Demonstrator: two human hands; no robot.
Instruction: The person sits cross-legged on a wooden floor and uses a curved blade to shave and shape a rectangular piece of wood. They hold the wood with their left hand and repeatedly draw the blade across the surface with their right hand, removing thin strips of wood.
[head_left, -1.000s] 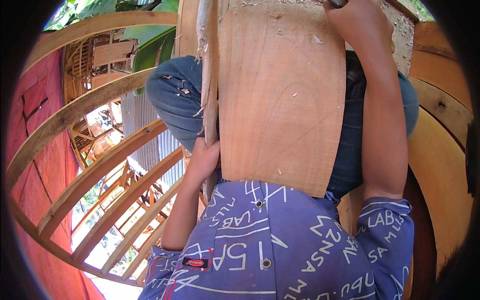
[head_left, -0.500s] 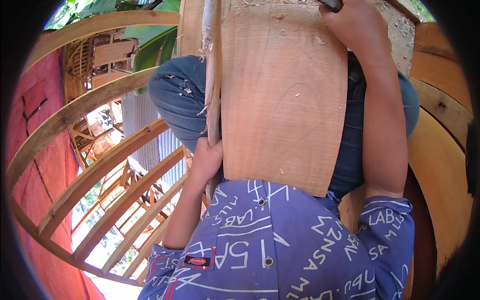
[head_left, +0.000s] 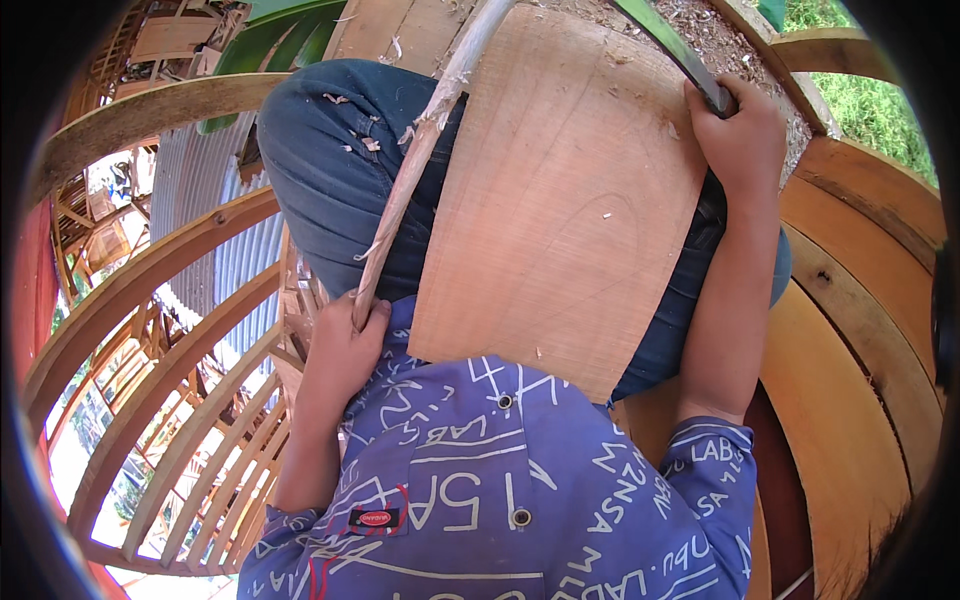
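Observation:
My left hand (head_left: 345,345) is closed around the lower end of a partly peeled wooden stick (head_left: 405,175). The stick slants up and right, past the left edge of a wide wooden board (head_left: 560,220); shavings and frayed strips cling to it. The board lies over my lap, its near end against my shirt. By the board's far right corner, my right hand (head_left: 742,130) grips the dark handle of a long-bladed knife (head_left: 675,50). Its blade points up and left, and the tip runs out of view at the top edge.
Curls of wood shavings (head_left: 372,145) lie on my left trouser leg (head_left: 320,190), and more litter the surface beyond the board. A slatted wooden railing (head_left: 150,260) curves along my left. Curved planks (head_left: 850,330) stand close on my right.
The view has shifted. The stick's lower end and my left hand have swung left, away from the board's edge. My right hand appears lower, and the knife's blade now shows.

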